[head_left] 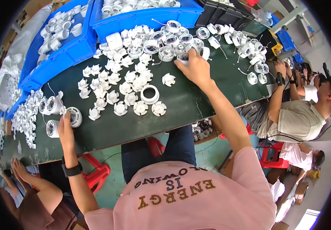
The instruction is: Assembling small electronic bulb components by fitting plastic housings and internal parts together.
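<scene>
Pink shirt [196, 191], nearest. Hands apart: left hand [66, 128] clamped on white, round, hollow housing [79, 116], left side of green desk [146, 126]; right hand [198, 71] touching white round part [182, 58], far, grip unclear. Bare strip along near edge; open room right.

The head view comes from a wide fisheye camera worn on the person's head, the left one of a side-by-side pair. It faces steeply down and forward over the green table [179, 111], whose near edge crosses the picture at a slant, rising toward the right. The pink shirt [200, 197] lies closest to the lens and fills the lower middle. The left hand [66, 128] shows by the table's near edge, the right hand [195, 69] farther toward its far edge. Lens bending tips a seated co-worker [296, 115] sideways beyond the table's right end; black rims the round field.
</scene>
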`<state>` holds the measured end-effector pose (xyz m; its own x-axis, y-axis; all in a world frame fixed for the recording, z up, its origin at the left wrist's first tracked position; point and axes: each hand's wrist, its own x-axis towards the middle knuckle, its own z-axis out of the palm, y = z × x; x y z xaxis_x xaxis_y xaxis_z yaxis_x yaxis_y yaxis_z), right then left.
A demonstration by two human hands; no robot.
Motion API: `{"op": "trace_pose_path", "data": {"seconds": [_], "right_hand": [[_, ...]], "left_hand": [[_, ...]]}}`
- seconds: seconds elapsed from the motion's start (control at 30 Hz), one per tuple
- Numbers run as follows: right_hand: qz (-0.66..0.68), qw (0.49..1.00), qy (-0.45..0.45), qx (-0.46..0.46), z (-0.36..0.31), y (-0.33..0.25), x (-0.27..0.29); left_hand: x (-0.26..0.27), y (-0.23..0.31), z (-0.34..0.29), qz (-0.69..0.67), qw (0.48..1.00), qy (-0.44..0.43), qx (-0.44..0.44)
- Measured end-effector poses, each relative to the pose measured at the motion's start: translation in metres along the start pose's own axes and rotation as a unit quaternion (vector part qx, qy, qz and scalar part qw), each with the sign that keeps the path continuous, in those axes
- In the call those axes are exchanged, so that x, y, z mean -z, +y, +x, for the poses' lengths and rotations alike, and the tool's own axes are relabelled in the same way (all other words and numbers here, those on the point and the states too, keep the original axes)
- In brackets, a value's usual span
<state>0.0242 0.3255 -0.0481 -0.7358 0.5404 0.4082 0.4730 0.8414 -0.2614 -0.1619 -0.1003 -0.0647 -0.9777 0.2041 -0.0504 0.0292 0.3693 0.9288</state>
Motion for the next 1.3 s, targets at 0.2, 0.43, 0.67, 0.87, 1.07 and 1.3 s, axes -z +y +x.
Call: {"op": "trace_pose_path", "data": {"seconds": [0.2,0.43,0.67,0.87,1.07,1.3], "right_hand": [[0.324,0.944,-0.064,-0.017,-0.044,-0.008,0.012],[0.275,0.948,-0.108,0.121,-0.052,-0.023,-0.001],[0.186,0.966,-0.11,0.142,-0.054,-0.028,-0.01],[-0.002,0.974,-0.09,0.209,-0.05,-0.051,-0.001],[0.036,0.973,-0.098,0.203,-0.038,-0.05,0.006],[0.558,0.793,-0.241,0.039,-0.091,-0.127,0.085]], "left_hand": [[-0.016,0.013,-0.038,0.232,0.906,0.228,-0.27],[-0.086,0.034,-0.094,0.171,0.914,0.105,-0.352],[-0.1,0.023,-0.089,0.176,0.922,0.125,-0.321],[-0.101,0.023,-0.086,0.159,0.929,0.116,-0.314],[-0.098,0.027,-0.088,0.113,0.928,0.119,-0.336],[-0.103,0.066,-0.131,-0.4,0.829,-0.389,0.034]]}}
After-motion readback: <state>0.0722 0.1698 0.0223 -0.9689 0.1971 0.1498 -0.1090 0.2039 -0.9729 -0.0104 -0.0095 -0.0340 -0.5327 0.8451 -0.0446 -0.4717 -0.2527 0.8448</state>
